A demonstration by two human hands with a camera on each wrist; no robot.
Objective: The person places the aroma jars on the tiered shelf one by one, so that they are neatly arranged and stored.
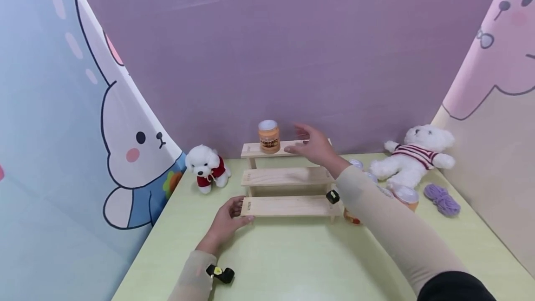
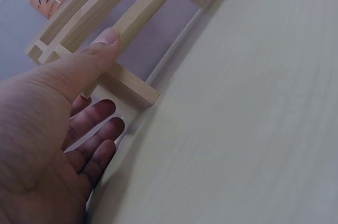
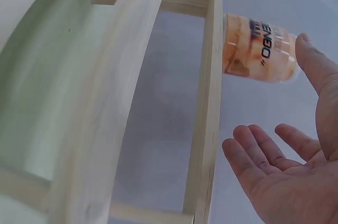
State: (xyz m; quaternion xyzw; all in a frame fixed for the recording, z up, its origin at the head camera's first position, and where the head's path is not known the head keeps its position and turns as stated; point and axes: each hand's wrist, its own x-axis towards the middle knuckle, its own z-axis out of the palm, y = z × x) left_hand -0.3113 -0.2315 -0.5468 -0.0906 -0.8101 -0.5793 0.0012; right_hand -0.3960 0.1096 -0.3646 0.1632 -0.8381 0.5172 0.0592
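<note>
A jar with a white lid and orange label (image 1: 269,137) stands on the top tier of a three-step wooden stand (image 1: 288,177). My right hand (image 1: 314,147) is just right of the jar, fingers apart and holding nothing. In the right wrist view, the thumb (image 3: 312,60) is close by the jar's lid end (image 3: 259,48). At the stand's lower left corner, my left hand (image 1: 227,221) grips the bottom tier. In the left wrist view its thumb (image 2: 100,47) lies along the tier's front edge, while the other fingers (image 2: 100,129) curl loosely beside the leg.
Several more jars (image 1: 406,195) stand right of the stand, partly hidden by my right forearm. A white plush dog (image 1: 205,166) sits at the left. A white plush bear (image 1: 418,152) and a purple yarn skein (image 1: 442,199) lie at the right. A purple backdrop (image 1: 267,59) rises behind.
</note>
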